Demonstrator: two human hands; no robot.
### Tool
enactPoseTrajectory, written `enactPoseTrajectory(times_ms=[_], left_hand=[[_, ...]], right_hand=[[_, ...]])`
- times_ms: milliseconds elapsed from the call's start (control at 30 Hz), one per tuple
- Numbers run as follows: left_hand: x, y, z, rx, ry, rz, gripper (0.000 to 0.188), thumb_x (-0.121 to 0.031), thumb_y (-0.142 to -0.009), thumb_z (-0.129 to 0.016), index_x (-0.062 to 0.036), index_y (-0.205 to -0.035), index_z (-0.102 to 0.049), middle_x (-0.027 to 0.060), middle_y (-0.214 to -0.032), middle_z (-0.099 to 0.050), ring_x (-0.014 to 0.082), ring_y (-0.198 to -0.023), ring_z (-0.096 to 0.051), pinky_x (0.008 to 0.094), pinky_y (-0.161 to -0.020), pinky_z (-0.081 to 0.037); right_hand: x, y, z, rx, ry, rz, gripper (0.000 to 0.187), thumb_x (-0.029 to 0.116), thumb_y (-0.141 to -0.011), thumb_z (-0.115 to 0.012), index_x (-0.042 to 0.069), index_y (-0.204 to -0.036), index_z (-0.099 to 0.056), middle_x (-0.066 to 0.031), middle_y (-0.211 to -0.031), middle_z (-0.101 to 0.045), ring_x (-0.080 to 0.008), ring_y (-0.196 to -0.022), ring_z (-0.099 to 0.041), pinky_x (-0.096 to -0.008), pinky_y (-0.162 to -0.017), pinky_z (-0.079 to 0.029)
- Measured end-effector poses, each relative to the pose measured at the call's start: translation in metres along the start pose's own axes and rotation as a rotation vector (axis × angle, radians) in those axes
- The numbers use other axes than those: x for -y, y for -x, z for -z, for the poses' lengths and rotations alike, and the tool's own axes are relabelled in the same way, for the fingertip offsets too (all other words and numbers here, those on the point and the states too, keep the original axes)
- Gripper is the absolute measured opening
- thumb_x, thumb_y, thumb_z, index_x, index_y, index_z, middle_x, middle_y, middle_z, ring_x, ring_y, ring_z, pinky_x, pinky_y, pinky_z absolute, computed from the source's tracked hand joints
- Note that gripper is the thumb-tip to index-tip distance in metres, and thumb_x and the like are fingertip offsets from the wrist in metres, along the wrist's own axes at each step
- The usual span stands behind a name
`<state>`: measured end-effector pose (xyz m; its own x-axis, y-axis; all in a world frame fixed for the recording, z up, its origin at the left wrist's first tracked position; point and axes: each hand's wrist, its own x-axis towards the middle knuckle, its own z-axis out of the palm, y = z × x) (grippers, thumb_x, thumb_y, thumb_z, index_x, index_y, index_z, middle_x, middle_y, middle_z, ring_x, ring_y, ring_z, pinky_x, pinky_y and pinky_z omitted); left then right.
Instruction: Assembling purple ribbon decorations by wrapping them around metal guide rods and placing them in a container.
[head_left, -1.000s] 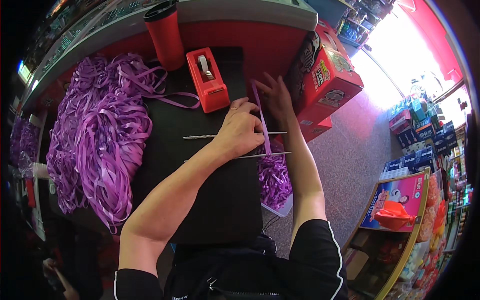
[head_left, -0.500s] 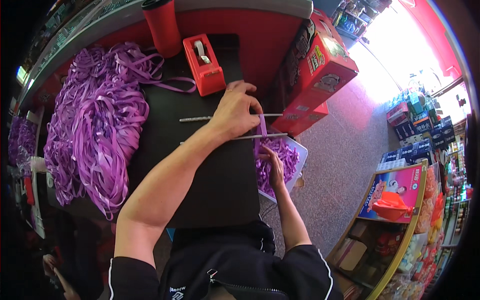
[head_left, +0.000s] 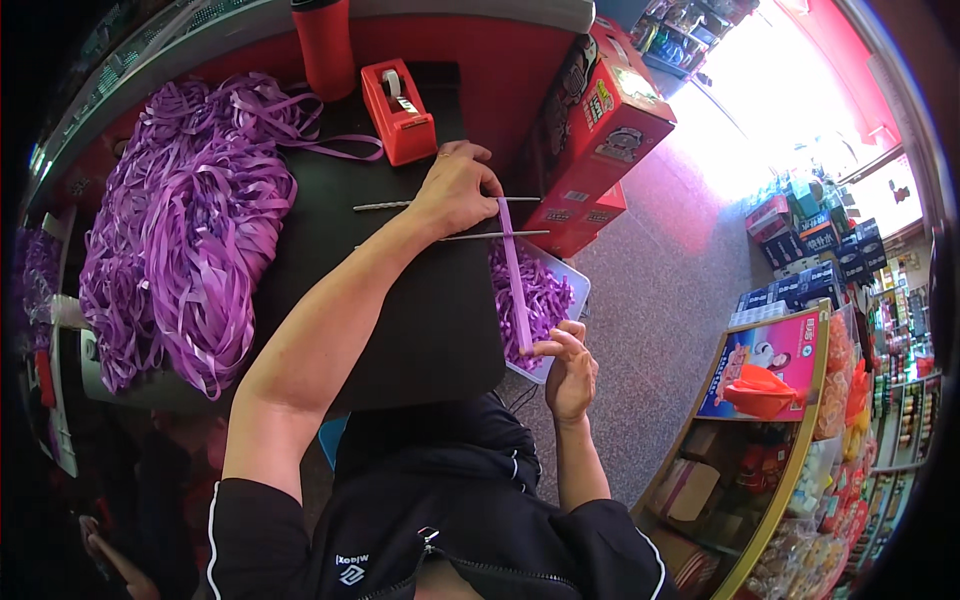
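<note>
"What's around the fingers, largest first?"

"A dark surface (head_left: 420,330) below the left hand (head_left: 452,192); left of its fingers, a big heap of purple ribbon (head_left: 210,250); just beyond the right hand (head_left: 570,378), a pale tub (head_left: 582,290) of more ribbon; at the left fingers, two slim metal rods (head_left: 380,206)."

"And the purple strip (head_left: 515,275)?"

"Straight between both hands. Right fingers pinch its lower end; left fingers curl inward at its upper end, on strip or rod, I cannot tell."

"Its feel?"

"Probably light, soft, slippery; best pinched flat near an end."
</note>
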<state>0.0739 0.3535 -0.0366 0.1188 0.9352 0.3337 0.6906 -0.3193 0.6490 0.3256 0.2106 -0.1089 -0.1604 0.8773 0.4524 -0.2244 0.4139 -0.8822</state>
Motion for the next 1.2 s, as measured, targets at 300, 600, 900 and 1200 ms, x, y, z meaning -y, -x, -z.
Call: enactPoseTrajectory(times_ms=[300,600,900,1200], left_hand=[[0.004,0.004,0.001,-0.015,-0.006,-0.011,0.015,-0.014,-0.063,-0.071,-0.01,-0.077,-0.075,0.0129,-0.128,-0.052,0.0314,-0.127,-0.038,0.0397,-0.107,-0.032],[0.008,0.001,-0.005,-0.055,0.007,-0.055,0.015,-0.014,-0.061,-0.071,-0.0107,-0.076,-0.075,0.014,-0.125,-0.054,0.0324,-0.124,-0.04,0.0398,-0.106,-0.034],[0.004,0.001,-0.002,-0.079,-0.02,-0.046,0.015,-0.014,-0.06,-0.072,-0.0058,-0.072,-0.072,0.0159,-0.125,-0.054,0.0341,-0.125,-0.042,0.0418,-0.105,-0.035],[0.007,0.004,-0.003,-0.136,0.004,-0.008,0.014,-0.009,-0.058,-0.073,-0.0042,-0.068,-0.066,0.0164,-0.127,-0.053,0.0352,-0.126,-0.04,0.0415,-0.105,-0.035]], right_hand=[[0.018,-0.04,-0.013,0.059,-0.043,0.186,0.051,0.041,-0.102,-0.03,0.007,-0.124,-0.061,-0.0134,-0.086,-0.072,-0.02,-0.116,-0.04,-0.0409,-0.107,-0.019],[0.027,-0.184,-0.043,0.204,-0.188,0.189,0.057,0.04,-0.104,-0.026,-0.002,-0.138,-0.044,-0.0128,-0.107,-0.066,-0.0219,-0.111,-0.056,-0.036,-0.103,-0.024],[-0.07,-0.242,-0.042,0.276,-0.188,-0.161,0.058,0.039,-0.105,-0.023,-0.003,-0.144,-0.033,-0.0106,-0.116,-0.065,-0.009,-0.102,-0.05,-0.026,-0.097,-0.03],[-0.095,-0.206,-0.038,0.246,0.064,-0.348,0.062,0.046,-0.102,-0.025,0.001,-0.142,-0.038,-0.0118,-0.117,-0.065,-0.0154,-0.097,-0.056,-0.0299,-0.088,-0.043]])
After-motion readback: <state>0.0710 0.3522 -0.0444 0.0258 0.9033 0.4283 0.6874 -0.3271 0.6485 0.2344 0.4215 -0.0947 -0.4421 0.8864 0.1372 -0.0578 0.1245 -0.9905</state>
